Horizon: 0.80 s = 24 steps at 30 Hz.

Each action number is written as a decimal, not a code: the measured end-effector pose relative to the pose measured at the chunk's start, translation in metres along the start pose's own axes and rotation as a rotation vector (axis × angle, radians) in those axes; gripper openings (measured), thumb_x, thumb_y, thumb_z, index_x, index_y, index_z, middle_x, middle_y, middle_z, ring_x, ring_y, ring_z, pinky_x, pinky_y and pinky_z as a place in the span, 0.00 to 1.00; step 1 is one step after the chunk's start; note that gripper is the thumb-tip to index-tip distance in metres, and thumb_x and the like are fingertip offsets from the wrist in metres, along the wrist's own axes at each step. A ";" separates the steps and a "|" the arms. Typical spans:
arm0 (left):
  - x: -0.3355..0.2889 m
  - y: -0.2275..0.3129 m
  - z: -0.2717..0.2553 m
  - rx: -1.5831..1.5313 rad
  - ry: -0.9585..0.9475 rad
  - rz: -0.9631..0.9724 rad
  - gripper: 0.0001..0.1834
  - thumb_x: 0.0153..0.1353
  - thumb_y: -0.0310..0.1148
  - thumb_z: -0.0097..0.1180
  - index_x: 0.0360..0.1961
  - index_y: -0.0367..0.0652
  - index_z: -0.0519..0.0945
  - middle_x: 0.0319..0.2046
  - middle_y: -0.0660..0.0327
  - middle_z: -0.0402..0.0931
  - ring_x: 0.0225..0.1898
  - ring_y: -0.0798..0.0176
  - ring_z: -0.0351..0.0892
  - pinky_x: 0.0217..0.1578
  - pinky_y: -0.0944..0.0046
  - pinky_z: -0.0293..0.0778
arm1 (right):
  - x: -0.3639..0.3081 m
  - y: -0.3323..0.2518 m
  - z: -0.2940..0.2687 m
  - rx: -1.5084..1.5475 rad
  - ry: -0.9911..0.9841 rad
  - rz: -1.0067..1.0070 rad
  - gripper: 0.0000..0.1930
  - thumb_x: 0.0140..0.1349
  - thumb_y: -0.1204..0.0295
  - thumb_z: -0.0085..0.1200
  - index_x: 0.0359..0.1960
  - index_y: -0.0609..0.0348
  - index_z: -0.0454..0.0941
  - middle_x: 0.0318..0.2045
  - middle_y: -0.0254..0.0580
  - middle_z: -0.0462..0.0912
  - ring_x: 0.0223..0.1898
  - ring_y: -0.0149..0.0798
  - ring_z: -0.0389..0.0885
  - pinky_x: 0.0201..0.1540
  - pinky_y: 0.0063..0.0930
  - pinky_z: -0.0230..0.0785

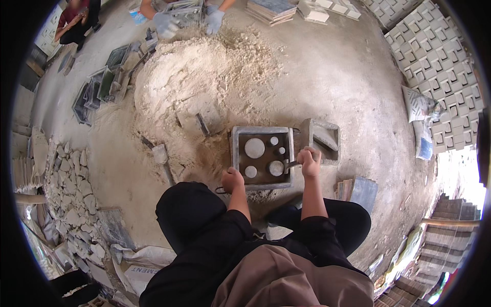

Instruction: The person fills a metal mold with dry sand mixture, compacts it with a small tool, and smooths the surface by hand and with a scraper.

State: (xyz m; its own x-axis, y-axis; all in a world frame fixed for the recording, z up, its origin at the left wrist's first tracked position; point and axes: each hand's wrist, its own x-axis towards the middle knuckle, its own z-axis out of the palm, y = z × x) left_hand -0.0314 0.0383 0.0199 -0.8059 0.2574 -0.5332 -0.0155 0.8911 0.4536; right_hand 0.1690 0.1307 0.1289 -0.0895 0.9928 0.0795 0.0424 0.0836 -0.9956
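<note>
The square box (236,148) sits on the floor (358,87) right in front of the person, on the near side of a pale powder heap (174,71). Round discs of several sizes stand inside it, the large disc (254,148) toward the far left and a middling disc (276,168) at the near right.

The left hand (233,179) is curled at the near end of the box's left wall; whether its grip is closed on the rim or only leans there, I cannot tell. The right hand (310,159) is clenched around a dark bar (292,164), whose far end reaches left over the box's right wall, close to the middling disc.

The box looks thick-walled and stiff, so it is likely heavy and will hardly flex. Its rim seems the soundest place to hold, best with a hand on each of two opposite walls. A loop handle (220,190) juts out by the near left corner and could serve as another hold. Powdery dust may make the walls slip under bare fingers. The bar seems rigid and narrow, easily managed by one hand at its right end. The discs look hard, and their edges might chip if the bar knocks them.
</note>
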 end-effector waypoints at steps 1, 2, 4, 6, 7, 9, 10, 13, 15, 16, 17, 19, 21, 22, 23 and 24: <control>0.003 0.004 0.000 0.001 0.004 -0.008 0.23 0.51 0.42 0.33 0.34 0.37 0.75 0.35 0.43 0.74 0.38 0.39 0.72 0.38 0.44 0.66 | 0.002 -0.006 0.001 0.061 0.048 0.002 0.09 0.52 0.78 0.41 0.15 0.63 0.63 0.07 0.35 0.59 0.09 0.27 0.56 0.13 0.23 0.51; 0.002 0.002 0.000 -0.020 -0.003 -0.005 0.23 0.51 0.42 0.33 0.34 0.37 0.75 0.35 0.43 0.74 0.38 0.39 0.72 0.38 0.44 0.66 | 0.002 -0.011 0.002 0.122 0.096 0.004 0.09 0.52 0.78 0.41 0.15 0.63 0.63 0.07 0.35 0.58 0.09 0.27 0.56 0.13 0.23 0.51; 0.003 0.003 -0.004 -0.031 -0.014 0.012 0.22 0.51 0.42 0.33 0.33 0.37 0.74 0.34 0.44 0.74 0.36 0.39 0.72 0.37 0.44 0.66 | 0.003 -0.040 0.002 0.183 0.149 0.015 0.12 0.51 0.78 0.41 0.11 0.61 0.62 0.07 0.34 0.57 0.08 0.27 0.55 0.11 0.24 0.49; 0.006 0.000 -0.004 -0.048 -0.022 0.023 0.21 0.52 0.41 0.33 0.32 0.37 0.74 0.33 0.45 0.74 0.35 0.40 0.73 0.36 0.44 0.66 | 0.015 -0.084 -0.008 0.268 0.062 -0.071 0.14 0.50 0.79 0.38 0.08 0.57 0.57 0.05 0.34 0.56 0.06 0.27 0.49 0.10 0.23 0.45; 0.005 -0.001 -0.004 -0.034 -0.018 0.020 0.21 0.52 0.41 0.33 0.32 0.37 0.74 0.33 0.45 0.74 0.35 0.40 0.73 0.36 0.44 0.66 | 0.020 -0.106 -0.013 0.386 0.111 -0.073 0.16 0.50 0.81 0.36 0.06 0.57 0.57 0.05 0.33 0.57 0.06 0.26 0.50 0.10 0.22 0.43; 0.001 0.003 -0.004 -0.016 -0.009 0.018 0.21 0.51 0.41 0.33 0.32 0.37 0.74 0.33 0.45 0.74 0.35 0.40 0.72 0.36 0.44 0.66 | 0.030 -0.140 -0.031 0.384 0.181 -0.104 0.16 0.51 0.78 0.37 0.06 0.55 0.55 0.03 0.32 0.53 0.06 0.26 0.46 0.09 0.23 0.42; 0.000 0.005 -0.003 -0.014 -0.011 0.022 0.21 0.51 0.41 0.33 0.32 0.37 0.74 0.33 0.45 0.74 0.35 0.40 0.72 0.36 0.44 0.66 | 0.037 -0.151 -0.042 0.404 0.202 -0.114 0.18 0.53 0.76 0.40 0.06 0.54 0.55 0.03 0.32 0.53 0.06 0.26 0.46 0.10 0.23 0.41; -0.001 0.002 -0.002 -0.015 0.004 0.029 0.21 0.51 0.42 0.33 0.33 0.37 0.74 0.33 0.45 0.74 0.36 0.40 0.72 0.36 0.44 0.65 | 0.059 -0.169 -0.056 0.383 0.338 -0.108 0.18 0.53 0.75 0.41 0.07 0.53 0.54 0.04 0.30 0.53 0.06 0.25 0.45 0.11 0.23 0.39; 0.001 0.002 0.001 -0.023 0.030 0.042 0.21 0.51 0.42 0.33 0.33 0.37 0.74 0.33 0.44 0.74 0.36 0.40 0.72 0.36 0.44 0.65 | 0.082 -0.155 -0.074 0.343 0.410 -0.097 0.18 0.54 0.74 0.42 0.08 0.52 0.53 0.05 0.29 0.52 0.07 0.25 0.44 0.12 0.23 0.39; -0.006 0.007 -0.002 -0.030 0.017 0.054 0.22 0.51 0.42 0.33 0.33 0.37 0.74 0.33 0.44 0.74 0.36 0.40 0.72 0.36 0.44 0.65 | 0.090 -0.140 -0.088 0.320 0.452 -0.090 0.19 0.54 0.74 0.42 0.08 0.52 0.52 0.05 0.29 0.52 0.07 0.25 0.44 0.12 0.23 0.39; -0.004 0.006 -0.002 -0.023 0.018 0.062 0.22 0.51 0.42 0.33 0.33 0.37 0.74 0.34 0.44 0.74 0.36 0.40 0.72 0.37 0.44 0.65 | 0.095 -0.125 -0.097 0.362 0.512 -0.114 0.19 0.54 0.74 0.42 0.08 0.51 0.52 0.05 0.29 0.52 0.07 0.25 0.44 0.12 0.23 0.39; 0.000 0.004 0.001 -0.011 0.022 0.073 0.22 0.51 0.42 0.33 0.34 0.37 0.74 0.34 0.44 0.74 0.37 0.39 0.72 0.37 0.44 0.65 | 0.099 -0.088 -0.117 0.446 0.630 -0.159 0.18 0.53 0.74 0.42 0.09 0.51 0.50 0.06 0.28 0.51 0.07 0.25 0.43 0.13 0.23 0.40; 0.004 0.002 0.004 -0.017 0.047 0.080 0.22 0.51 0.42 0.33 0.35 0.37 0.74 0.35 0.44 0.74 0.37 0.39 0.72 0.38 0.44 0.65 | 0.094 -0.048 -0.137 0.599 0.786 -0.171 0.18 0.53 0.71 0.41 0.09 0.50 0.49 0.06 0.29 0.50 0.09 0.27 0.45 0.17 0.24 0.47; 0.005 0.000 0.005 -0.015 0.057 0.085 0.23 0.51 0.42 0.32 0.36 0.37 0.74 0.35 0.44 0.74 0.37 0.39 0.72 0.38 0.44 0.65 | 0.088 -0.033 -0.138 0.706 0.842 -0.168 0.17 0.52 0.71 0.40 0.10 0.49 0.49 0.07 0.29 0.50 0.10 0.27 0.46 0.18 0.24 0.47; 0.007 -0.002 0.004 -0.010 0.066 0.084 0.23 0.51 0.42 0.32 0.36 0.37 0.74 0.35 0.44 0.74 0.38 0.39 0.72 0.38 0.44 0.65 | 0.082 -0.017 -0.140 0.814 0.899 -0.166 0.17 0.51 0.71 0.40 0.10 0.49 0.48 0.07 0.29 0.49 0.11 0.27 0.46 0.18 0.24 0.48; 0.008 -0.003 0.004 -0.006 0.070 0.083 0.23 0.51 0.42 0.32 0.36 0.38 0.74 0.35 0.44 0.74 0.38 0.39 0.71 0.39 0.44 0.65 | 0.076 0.004 -0.143 0.866 0.940 -0.161 0.16 0.50 0.71 0.40 0.10 0.49 0.49 0.07 0.29 0.49 0.11 0.28 0.46 0.18 0.24 0.49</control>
State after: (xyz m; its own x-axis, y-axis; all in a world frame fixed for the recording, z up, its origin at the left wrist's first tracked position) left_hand -0.0352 0.0390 0.0114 -0.8440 0.3035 -0.4423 0.0501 0.8655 0.4983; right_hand 0.3048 0.2182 0.1386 0.7133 0.6852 -0.1469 -0.5911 0.4757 -0.6514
